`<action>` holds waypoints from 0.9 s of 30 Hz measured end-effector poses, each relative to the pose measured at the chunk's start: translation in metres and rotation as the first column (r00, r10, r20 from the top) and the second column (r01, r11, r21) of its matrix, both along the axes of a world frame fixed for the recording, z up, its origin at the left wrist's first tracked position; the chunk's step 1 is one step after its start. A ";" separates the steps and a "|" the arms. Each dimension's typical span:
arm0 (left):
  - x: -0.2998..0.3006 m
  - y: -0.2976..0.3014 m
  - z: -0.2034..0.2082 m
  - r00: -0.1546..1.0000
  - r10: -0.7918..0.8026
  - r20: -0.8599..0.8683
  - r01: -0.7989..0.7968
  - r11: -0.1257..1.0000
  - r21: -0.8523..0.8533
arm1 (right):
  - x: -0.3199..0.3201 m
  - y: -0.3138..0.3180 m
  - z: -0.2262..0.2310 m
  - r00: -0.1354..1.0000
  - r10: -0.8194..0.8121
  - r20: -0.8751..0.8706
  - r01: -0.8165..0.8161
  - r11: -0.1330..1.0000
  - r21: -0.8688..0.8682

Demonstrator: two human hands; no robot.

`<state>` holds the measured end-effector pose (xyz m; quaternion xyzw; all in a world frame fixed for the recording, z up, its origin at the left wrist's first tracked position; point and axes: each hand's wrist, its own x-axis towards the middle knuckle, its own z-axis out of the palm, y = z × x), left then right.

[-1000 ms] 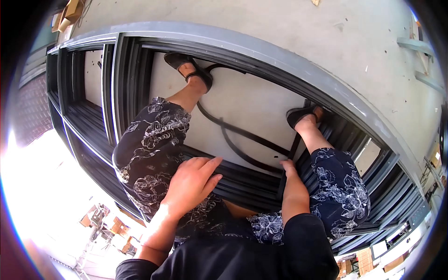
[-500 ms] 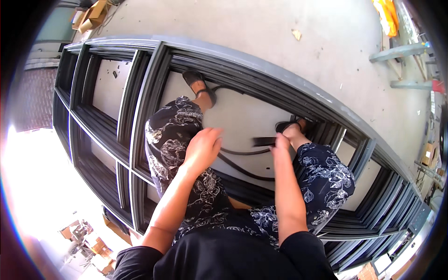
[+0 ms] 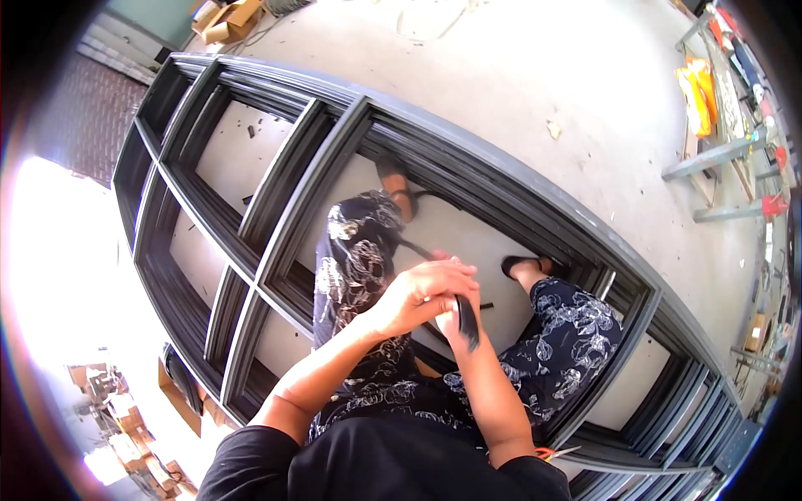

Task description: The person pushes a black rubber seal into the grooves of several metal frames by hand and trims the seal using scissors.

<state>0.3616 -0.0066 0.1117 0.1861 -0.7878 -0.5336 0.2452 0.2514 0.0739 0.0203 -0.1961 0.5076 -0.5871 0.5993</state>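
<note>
My left hand (image 3: 411, 301) and my right hand (image 3: 456, 321) meet between my knees, over an opening in a stack of dark grey metal frames (image 3: 276, 196). A black flexible strip (image 3: 468, 323), rubber-like, is pinched in my left fingers. Its short end lies across my right wrist. The left hand partly covers my right hand, whose fingers are closed around the same strip; their exact grip is partly hidden. Another length of black strip (image 3: 415, 248) runs from near the fingertips toward my left foot and the far frame bars.
My feet (image 3: 399, 188) stand inside the frame opening, bars around them. Orange-handled scissors (image 3: 547, 453) lie by my right elbow. At far right is a bench (image 3: 710, 159) with an orange bag (image 3: 697, 96). Cardboard boxes (image 3: 230, 21) stand far left, more boxes (image 3: 129, 426) near left.
My hands, apart before, have come together, the right moving left and the left moving right. The black strip's end now lies over my right wrist. The view has shifted, bringing the scissors into sight.
</note>
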 end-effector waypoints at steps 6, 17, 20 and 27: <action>0.007 -0.011 0.018 0.808 0.589 -0.015 -0.533 0.742 0.406 | 0.020 -0.033 0.020 0.956 -0.030 0.291 0.012 0.998 0.063; 0.045 -0.018 0.067 0.512 0.829 -0.224 -0.456 0.483 0.747 | -0.059 -0.062 -0.043 0.778 -0.491 0.391 0.530 0.848 0.009; 0.100 -0.018 0.040 0.392 0.908 -0.147 -0.481 0.338 0.809 | -0.055 -0.109 0.031 0.848 -0.483 0.216 0.525 0.822 -0.221; 0.190 0.017 0.007 0.496 0.847 0.192 -0.479 0.082 0.874 | 0.028 -0.186 0.111 0.923 -0.381 -0.056 0.308 0.818 -0.486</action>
